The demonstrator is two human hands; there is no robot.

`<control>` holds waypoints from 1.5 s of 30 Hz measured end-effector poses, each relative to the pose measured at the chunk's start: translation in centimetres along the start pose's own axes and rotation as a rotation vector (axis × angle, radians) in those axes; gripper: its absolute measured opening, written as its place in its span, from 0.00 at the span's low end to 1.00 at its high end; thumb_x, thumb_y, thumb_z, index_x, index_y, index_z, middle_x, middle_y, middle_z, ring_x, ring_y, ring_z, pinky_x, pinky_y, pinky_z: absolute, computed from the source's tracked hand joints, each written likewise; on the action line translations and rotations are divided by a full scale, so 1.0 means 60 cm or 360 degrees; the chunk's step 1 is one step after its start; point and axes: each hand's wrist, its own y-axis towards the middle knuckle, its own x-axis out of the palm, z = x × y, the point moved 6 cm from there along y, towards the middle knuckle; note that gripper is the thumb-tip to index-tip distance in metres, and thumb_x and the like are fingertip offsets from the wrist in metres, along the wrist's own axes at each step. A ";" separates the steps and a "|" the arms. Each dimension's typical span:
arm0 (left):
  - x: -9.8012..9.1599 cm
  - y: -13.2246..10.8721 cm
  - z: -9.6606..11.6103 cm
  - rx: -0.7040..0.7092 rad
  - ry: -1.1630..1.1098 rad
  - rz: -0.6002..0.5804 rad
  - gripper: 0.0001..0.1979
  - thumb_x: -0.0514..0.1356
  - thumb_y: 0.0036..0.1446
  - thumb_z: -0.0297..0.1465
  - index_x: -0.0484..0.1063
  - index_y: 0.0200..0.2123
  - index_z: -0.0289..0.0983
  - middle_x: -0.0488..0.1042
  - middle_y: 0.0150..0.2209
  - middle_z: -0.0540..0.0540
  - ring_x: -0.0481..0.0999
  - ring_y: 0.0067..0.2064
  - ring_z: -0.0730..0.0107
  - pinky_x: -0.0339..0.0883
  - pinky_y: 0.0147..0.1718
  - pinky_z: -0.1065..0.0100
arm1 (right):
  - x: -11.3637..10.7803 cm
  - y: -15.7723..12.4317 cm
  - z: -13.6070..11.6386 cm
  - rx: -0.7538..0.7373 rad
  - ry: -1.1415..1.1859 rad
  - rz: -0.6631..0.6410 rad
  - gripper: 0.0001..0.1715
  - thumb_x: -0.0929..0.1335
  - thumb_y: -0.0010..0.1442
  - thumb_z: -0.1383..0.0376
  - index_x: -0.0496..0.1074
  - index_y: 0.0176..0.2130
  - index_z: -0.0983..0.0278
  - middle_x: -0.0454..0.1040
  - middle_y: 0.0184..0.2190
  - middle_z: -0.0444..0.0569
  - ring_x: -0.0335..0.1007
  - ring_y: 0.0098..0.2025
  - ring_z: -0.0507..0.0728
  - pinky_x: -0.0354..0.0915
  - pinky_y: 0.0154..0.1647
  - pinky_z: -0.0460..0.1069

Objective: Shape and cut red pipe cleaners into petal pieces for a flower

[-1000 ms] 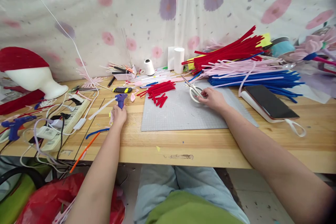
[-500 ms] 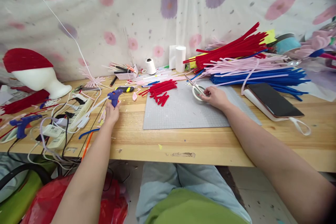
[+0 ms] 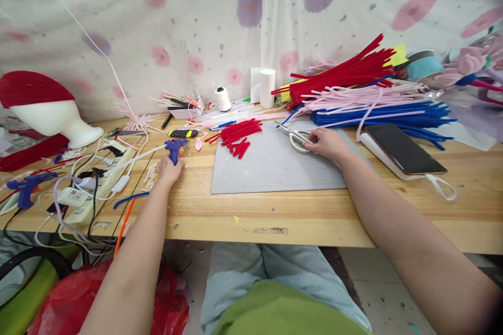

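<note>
My left hand (image 3: 170, 170) is closed round the handle of a blue glue gun (image 3: 175, 147), a glue stick running out of its back to the left. At the grey cutting mat's right part, my right hand (image 3: 325, 143) has its fingers on the white handles of a pair of scissors (image 3: 299, 140), whose blades point to the upper left. Short cut red stems (image 3: 240, 147) and a small pile of longer red pieces (image 3: 244, 130) lie on the upper left of the cutting mat (image 3: 275, 172).
Bundles of red (image 3: 341, 76), pink and blue stems (image 3: 385, 115) lie at the back right, beside a phone (image 3: 406, 149). On the left are a power strip (image 3: 100, 188) with cables, a second glue gun (image 3: 27, 187) and a foam head (image 3: 55, 120). A utility knife (image 3: 183, 133) lies behind my left hand.
My left hand and the glue gun have shifted slightly to the right relative to the table. The scissors' handles lie slightly differently under my right hand. The whole view has moved a little.
</note>
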 end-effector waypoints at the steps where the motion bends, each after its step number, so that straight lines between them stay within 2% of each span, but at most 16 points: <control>1: -0.001 -0.004 0.002 -0.0013 -0.0045 0.0024 0.23 0.55 0.51 0.39 0.64 0.46 0.29 0.68 0.49 0.29 0.65 0.53 0.48 0.59 0.49 0.53 | 0.000 0.000 0.002 -0.0003 -0.0014 -0.0015 0.15 0.66 0.47 0.53 0.67 0.26 0.64 0.72 0.31 0.50 0.64 0.30 0.55 0.52 0.26 0.47; 5: -0.014 -0.038 0.009 -0.0180 -0.0212 0.0138 0.25 0.59 0.47 0.38 0.63 0.46 0.30 0.66 0.49 0.30 0.63 0.55 0.48 0.56 0.51 0.52 | -0.004 0.000 0.009 0.0025 -0.0039 -0.0029 0.16 0.66 0.47 0.53 0.67 0.25 0.63 0.72 0.30 0.49 0.64 0.29 0.55 0.51 0.24 0.47; 8: -0.041 -0.077 0.027 -0.0257 -0.0323 0.0362 0.25 0.62 0.44 0.36 0.63 0.45 0.32 0.64 0.51 0.31 0.60 0.56 0.47 0.52 0.52 0.48 | -0.007 -0.001 0.003 -0.0023 0.0008 -0.0048 0.16 0.66 0.47 0.53 0.67 0.25 0.63 0.72 0.29 0.49 0.64 0.29 0.54 0.51 0.25 0.47; 11: -0.072 -0.110 0.068 -0.0089 -0.0421 0.0672 0.22 0.60 0.45 0.33 0.62 0.45 0.34 0.64 0.50 0.35 0.58 0.56 0.51 0.51 0.53 0.48 | -0.005 -0.002 -0.011 -0.0142 0.0103 -0.0144 0.16 0.66 0.47 0.53 0.68 0.26 0.64 0.72 0.28 0.48 0.64 0.29 0.53 0.52 0.26 0.46; 13: -0.075 -0.117 0.108 0.0122 -0.0502 0.0706 0.17 0.58 0.48 0.33 0.64 0.42 0.36 0.66 0.48 0.38 0.61 0.54 0.55 0.53 0.52 0.52 | -0.003 -0.003 -0.014 -0.0194 0.0135 -0.0207 0.15 0.66 0.47 0.53 0.69 0.27 0.63 0.72 0.28 0.47 0.64 0.29 0.53 0.53 0.26 0.46; 15: -0.062 -0.115 0.155 0.0339 -0.0537 0.0603 0.08 0.54 0.53 0.34 0.66 0.35 0.37 0.69 0.42 0.41 0.65 0.50 0.59 0.54 0.50 0.55 | -0.002 -0.002 -0.007 -0.0181 0.0121 -0.0207 0.15 0.66 0.46 0.53 0.69 0.27 0.63 0.72 0.28 0.47 0.64 0.29 0.53 0.53 0.26 0.46; 17: -0.034 -0.109 0.200 0.0461 -0.0499 0.0440 0.12 0.50 0.56 0.36 0.66 0.25 0.37 0.70 0.35 0.42 0.67 0.46 0.60 0.54 0.49 0.56 | -0.005 0.001 0.012 -0.0101 0.0088 -0.0145 0.16 0.67 0.46 0.53 0.69 0.26 0.63 0.72 0.28 0.47 0.64 0.29 0.53 0.53 0.26 0.46; 19: -0.004 -0.110 0.243 0.0572 -0.0465 0.0347 0.14 0.51 0.56 0.37 0.65 0.22 0.37 0.70 0.32 0.43 0.67 0.45 0.60 0.53 0.49 0.56 | -0.011 0.003 0.033 0.0004 0.0076 -0.0063 0.16 0.67 0.45 0.52 0.68 0.26 0.63 0.72 0.28 0.48 0.64 0.29 0.54 0.53 0.26 0.46; 22: 0.037 -0.122 0.291 0.0680 -0.0442 0.0274 0.08 0.55 0.53 0.36 0.68 0.29 0.38 0.70 0.38 0.43 0.66 0.46 0.59 0.55 0.47 0.57 | -0.019 0.002 0.051 0.0083 0.0138 -0.0011 0.17 0.68 0.44 0.52 0.68 0.25 0.64 0.72 0.28 0.48 0.65 0.29 0.54 0.54 0.26 0.46; 24: 0.057 -0.131 0.308 0.0691 -0.0423 0.0252 0.09 0.57 0.51 0.35 0.69 0.35 0.38 0.69 0.41 0.41 0.65 0.48 0.57 0.55 0.47 0.57 | -0.024 -0.001 0.051 0.0076 0.0185 -0.0034 0.16 0.68 0.43 0.53 0.68 0.25 0.64 0.72 0.28 0.48 0.64 0.29 0.53 0.54 0.25 0.46; 28: 0.079 -0.137 0.313 0.0660 -0.0363 0.0209 0.10 0.57 0.51 0.35 0.70 0.36 0.38 0.68 0.41 0.39 0.64 0.49 0.54 0.54 0.47 0.55 | -0.037 -0.006 0.056 0.0100 0.0203 -0.0016 0.17 0.67 0.45 0.51 0.68 0.23 0.63 0.72 0.25 0.47 0.63 0.26 0.52 0.52 0.24 0.46; 32: 0.083 -0.130 0.306 0.0682 -0.0381 0.0155 0.06 0.56 0.52 0.32 0.72 0.33 0.39 0.70 0.39 0.42 0.65 0.47 0.56 0.54 0.46 0.56 | -0.046 -0.007 0.084 0.0268 0.0125 0.0110 0.18 0.67 0.44 0.51 0.67 0.23 0.63 0.71 0.23 0.47 0.62 0.24 0.52 0.51 0.23 0.46; 38: 0.075 -0.127 0.303 0.0729 -0.0572 0.0179 0.09 0.51 0.56 0.31 0.70 0.35 0.39 0.73 0.39 0.44 0.69 0.44 0.61 0.55 0.46 0.59 | -0.042 -0.009 0.103 0.0427 0.0022 0.0122 0.17 0.67 0.45 0.51 0.69 0.27 0.63 0.72 0.30 0.49 0.64 0.27 0.54 0.51 0.25 0.46; 42: 0.068 -0.120 0.289 0.0583 -0.0878 0.0291 0.08 0.51 0.56 0.34 0.67 0.35 0.39 0.73 0.36 0.45 0.71 0.39 0.65 0.58 0.41 0.63 | -0.063 -0.016 0.064 0.0384 0.0108 0.0400 0.18 0.64 0.52 0.53 0.71 0.36 0.63 0.73 0.37 0.52 0.66 0.33 0.56 0.54 0.28 0.47; 45: 0.074 -0.113 0.275 0.0403 -0.1320 0.0259 0.08 0.55 0.53 0.36 0.64 0.34 0.39 0.71 0.31 0.48 0.69 0.31 0.71 0.60 0.33 0.68 | -0.059 -0.017 -0.003 0.0165 0.0264 0.0494 0.14 0.60 0.57 0.60 0.72 0.35 0.62 0.74 0.36 0.51 0.68 0.37 0.57 0.55 0.31 0.48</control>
